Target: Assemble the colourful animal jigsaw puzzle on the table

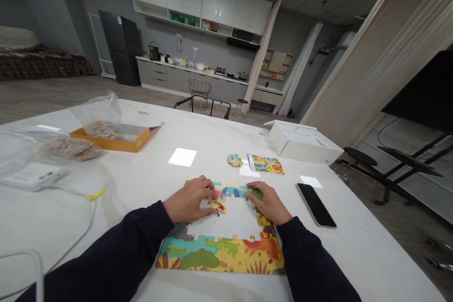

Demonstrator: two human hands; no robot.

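- The puzzle lies on the white desk, in front of the person and between the two dark sleeves; its border shows animals and plants, and inside it the white surface is seen.
- The left hand is over the upper left part of the puzzle. Its fingers are bent and half open, with the thumb apart, beside a yellow piece; one cannot tell if they grip it.
- The right hand rests at the upper right corner. Its fingers are bent, with a small opening to the thumb, around a green part of the puzzle; whether they hold it or only press it, one cannot tell.
- Beyond the puzzle there is a small pile of pieces, and just beside it a picture card.
- A black phone lies to the right, and a white box stands farther back.
- On the left side are a yellow box and bagged pieces.
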